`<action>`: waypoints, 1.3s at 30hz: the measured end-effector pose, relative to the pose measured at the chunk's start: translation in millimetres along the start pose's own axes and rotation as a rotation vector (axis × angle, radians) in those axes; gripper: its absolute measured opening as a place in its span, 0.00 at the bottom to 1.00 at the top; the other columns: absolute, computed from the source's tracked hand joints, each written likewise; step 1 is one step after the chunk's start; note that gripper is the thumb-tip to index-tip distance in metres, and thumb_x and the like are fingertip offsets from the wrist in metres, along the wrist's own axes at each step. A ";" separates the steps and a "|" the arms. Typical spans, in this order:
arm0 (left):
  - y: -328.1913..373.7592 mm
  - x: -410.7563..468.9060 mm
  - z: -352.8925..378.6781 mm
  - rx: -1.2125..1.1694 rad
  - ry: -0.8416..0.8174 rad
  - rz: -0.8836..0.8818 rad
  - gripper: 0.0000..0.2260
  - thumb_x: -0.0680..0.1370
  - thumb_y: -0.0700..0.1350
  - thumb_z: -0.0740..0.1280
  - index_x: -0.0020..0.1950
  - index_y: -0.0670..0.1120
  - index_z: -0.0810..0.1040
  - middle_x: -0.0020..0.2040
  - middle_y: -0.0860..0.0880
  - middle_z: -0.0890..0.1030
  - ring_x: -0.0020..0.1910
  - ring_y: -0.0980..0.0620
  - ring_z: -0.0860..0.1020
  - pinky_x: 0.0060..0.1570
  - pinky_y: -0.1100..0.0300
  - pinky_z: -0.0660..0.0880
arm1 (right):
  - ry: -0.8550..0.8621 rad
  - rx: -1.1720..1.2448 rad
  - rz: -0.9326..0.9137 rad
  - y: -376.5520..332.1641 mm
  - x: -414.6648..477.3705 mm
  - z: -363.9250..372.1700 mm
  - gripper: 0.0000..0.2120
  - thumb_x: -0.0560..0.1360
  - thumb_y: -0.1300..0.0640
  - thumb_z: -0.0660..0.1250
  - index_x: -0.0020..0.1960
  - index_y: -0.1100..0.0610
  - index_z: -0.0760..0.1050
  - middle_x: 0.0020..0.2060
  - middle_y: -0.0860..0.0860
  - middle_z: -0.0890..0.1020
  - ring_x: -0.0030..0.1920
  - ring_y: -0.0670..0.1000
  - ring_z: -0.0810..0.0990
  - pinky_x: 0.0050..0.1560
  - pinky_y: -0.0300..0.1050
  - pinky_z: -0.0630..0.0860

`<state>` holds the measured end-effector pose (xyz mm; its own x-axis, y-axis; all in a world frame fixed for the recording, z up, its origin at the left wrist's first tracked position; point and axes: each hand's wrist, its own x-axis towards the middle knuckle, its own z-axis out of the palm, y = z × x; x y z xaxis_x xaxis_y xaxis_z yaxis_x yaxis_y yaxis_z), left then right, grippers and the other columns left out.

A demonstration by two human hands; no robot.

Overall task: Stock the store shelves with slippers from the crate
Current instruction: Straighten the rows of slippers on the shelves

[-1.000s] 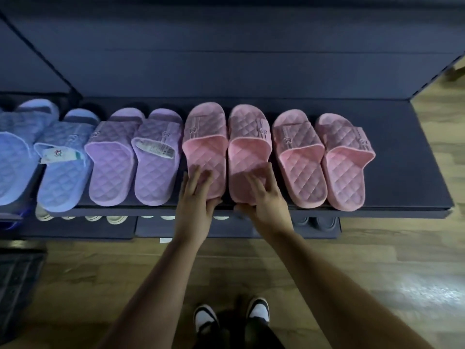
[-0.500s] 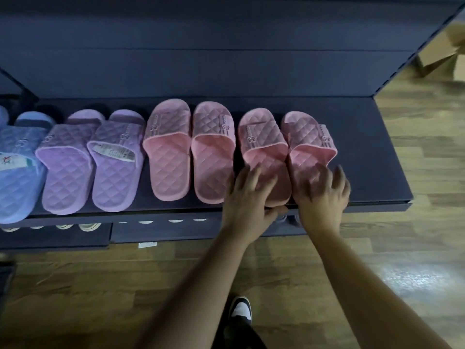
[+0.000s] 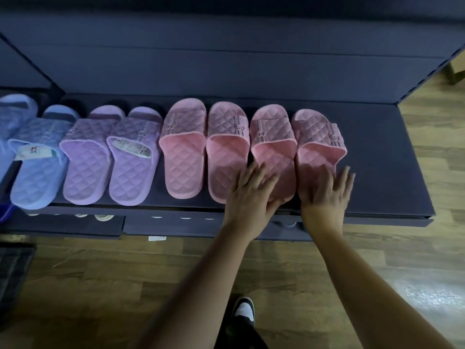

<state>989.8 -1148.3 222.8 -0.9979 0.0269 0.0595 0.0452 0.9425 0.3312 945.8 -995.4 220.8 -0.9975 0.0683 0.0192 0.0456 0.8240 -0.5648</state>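
Observation:
Quilted slippers stand in a row on the dark shelf (image 3: 385, 157): blue ones (image 3: 37, 172) at the left, a lilac pair (image 3: 110, 159), then two pink pairs. My left hand (image 3: 251, 192) lies flat on the heel of the third pink slipper (image 3: 273, 147), thumb under its front edge. My right hand (image 3: 327, 192) rests spread on the heel of the rightmost pink slipper (image 3: 318, 142). Neither hand grips anything. The left pink pair (image 3: 203, 152) stands untouched beside them.
Bare shelf surface lies to the right of the slippers. A lower shelf (image 3: 83, 225) below holds several pale shoe tips. A dark crate (image 3: 12, 270) sits on the wooden floor (image 3: 125, 285) at the left. My shoe (image 3: 242, 308) is below.
My hands moved from the left pink pair to the right pink pair and pressed its heels. The right pair now sits straighter and closer to its neighbours.

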 end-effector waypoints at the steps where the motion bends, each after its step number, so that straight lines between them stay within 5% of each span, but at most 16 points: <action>1: -7.7 -7.0 -4.9 -0.017 0.050 -0.013 0.23 0.78 0.58 0.56 0.70 0.51 0.70 0.74 0.47 0.66 0.74 0.45 0.62 0.73 0.45 0.55 | 0.064 0.022 -0.083 -10.0 -6.4 1.1 0.24 0.77 0.55 0.63 0.71 0.58 0.63 0.74 0.65 0.54 0.75 0.62 0.47 0.73 0.61 0.52; 5: -67.7 -42.3 -31.3 -0.026 0.282 -0.087 0.18 0.80 0.51 0.58 0.67 0.47 0.73 0.69 0.44 0.71 0.68 0.43 0.70 0.66 0.44 0.66 | 0.102 0.129 -0.408 -73.1 -30.3 21.0 0.16 0.75 0.59 0.63 0.61 0.61 0.72 0.67 0.63 0.68 0.69 0.61 0.63 0.66 0.65 0.66; 8: -130.8 -74.2 -52.0 0.054 0.381 -0.148 0.16 0.79 0.47 0.60 0.64 0.44 0.75 0.66 0.42 0.73 0.65 0.41 0.72 0.60 0.44 0.70 | -0.032 0.230 -0.510 -123.8 -56.4 50.2 0.14 0.73 0.61 0.65 0.58 0.60 0.75 0.62 0.60 0.72 0.63 0.58 0.69 0.61 0.56 0.70; 14: -239.6 -135.7 -85.7 0.203 0.256 -0.421 0.24 0.76 0.54 0.59 0.70 0.46 0.69 0.69 0.43 0.69 0.68 0.38 0.67 0.63 0.41 0.65 | -0.249 0.104 -0.673 -198.5 -108.0 119.2 0.18 0.70 0.52 0.69 0.58 0.54 0.77 0.61 0.57 0.75 0.56 0.62 0.75 0.56 0.54 0.74; 17: -276.2 -148.3 -86.8 0.108 0.214 -0.342 0.23 0.77 0.50 0.60 0.69 0.43 0.70 0.69 0.40 0.68 0.70 0.37 0.65 0.63 0.39 0.68 | -0.255 0.000 -0.618 -222.9 -123.8 145.0 0.21 0.67 0.49 0.71 0.59 0.53 0.77 0.62 0.57 0.75 0.56 0.63 0.74 0.54 0.55 0.74; 22: -300.7 -153.2 -87.6 -0.029 0.265 -0.225 0.17 0.76 0.35 0.66 0.65 0.41 0.76 0.66 0.41 0.72 0.69 0.39 0.68 0.62 0.45 0.72 | -0.155 -0.084 -0.576 -243.7 -133.6 167.7 0.18 0.63 0.59 0.76 0.52 0.55 0.81 0.56 0.58 0.78 0.49 0.65 0.75 0.49 0.53 0.77; 32: -321.8 -128.4 -89.9 0.011 0.286 -0.156 0.15 0.73 0.37 0.69 0.60 0.42 0.79 0.60 0.40 0.76 0.62 0.40 0.74 0.57 0.49 0.76 | -0.116 -0.114 -0.412 -266.8 -133.0 185.4 0.17 0.70 0.63 0.69 0.58 0.56 0.76 0.63 0.56 0.74 0.61 0.62 0.71 0.51 0.52 0.77; 39: -329.4 -155.2 -120.3 0.013 0.300 -0.127 0.16 0.79 0.45 0.60 0.66 0.44 0.75 0.67 0.43 0.73 0.68 0.41 0.69 0.61 0.46 0.70 | 0.009 -0.028 -0.469 -298.1 -162.8 194.9 0.14 0.70 0.58 0.63 0.54 0.59 0.78 0.52 0.59 0.77 0.52 0.61 0.73 0.55 0.53 0.70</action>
<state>1135.4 -1503.0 217.7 -0.9369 -0.1890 0.2941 -0.0817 0.9363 0.3415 1084.0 -1361.8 225.2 -0.9103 -0.3099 0.2743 -0.4081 0.7821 -0.4709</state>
